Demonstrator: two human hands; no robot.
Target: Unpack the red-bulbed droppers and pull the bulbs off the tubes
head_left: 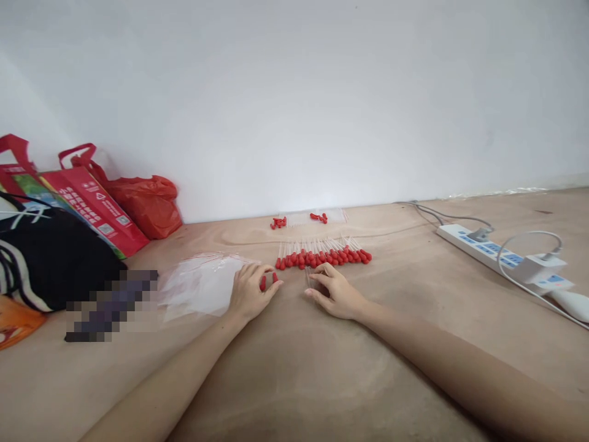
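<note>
My left hand point(252, 291) curls around two red rubber bulbs point(262, 283), which show between its fingers and thumb. Opposite it, my right hand point(335, 291) pinches thin clear tubes point(308, 277) between thumb and fingers; their exact number is hard to make out. Just beyond both hands lies a row of droppers point(317, 256), their red bulbs toward me and their clear tubes pointing at the wall. Farther back, loose red bulbs point(278, 223) and more red bulbs point(319, 217) lie by a clear plastic bag point(297, 218) with tubes on it.
Clear zip bags point(197, 285) are piled left of my left hand. Red shopping bags point(96, 205), a red plastic bag point(154, 205) and black cloth point(69, 252) crowd the left side. At right lies a power strip point(460, 236) with a plugged-in adapter point(540, 267) and cables.
</note>
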